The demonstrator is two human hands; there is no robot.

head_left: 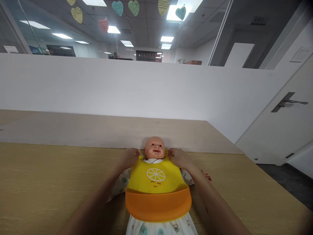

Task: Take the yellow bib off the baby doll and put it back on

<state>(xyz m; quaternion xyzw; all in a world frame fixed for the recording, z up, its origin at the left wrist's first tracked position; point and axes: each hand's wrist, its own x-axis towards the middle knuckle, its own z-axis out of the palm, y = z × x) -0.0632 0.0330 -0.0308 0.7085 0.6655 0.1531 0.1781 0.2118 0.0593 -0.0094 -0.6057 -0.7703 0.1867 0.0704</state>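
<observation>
A baby doll lies on its back on the bench, with its head toward the far side and its face turned up. Around its neck sits a yellow silicone bib, printed with a white lemon slice and a small smiling mark, with a deep orange pocket along the lower edge. The bib covers the doll's chest and belly. A white dress with small coloured prints shows below the pocket and out past the bib's sides.

The person's left hand is at the bib's upper corner on one side of the doll's neck, and the right hand is at the matching corner on the other side. Both grips look clenched on the bib, with the fingers curled over those corners, although the fingertips are partly hidden. Both bare forearms reach in from the near side of the doll, one on each side of its body.

Beyond the doll's head, a paler wooden board lies along the far part of the bench, and a white wall rises behind it. To the doll's right stands a white door with a dark lever handle. High beyond the doll, coloured paper hearts hang on a glass partition.
</observation>
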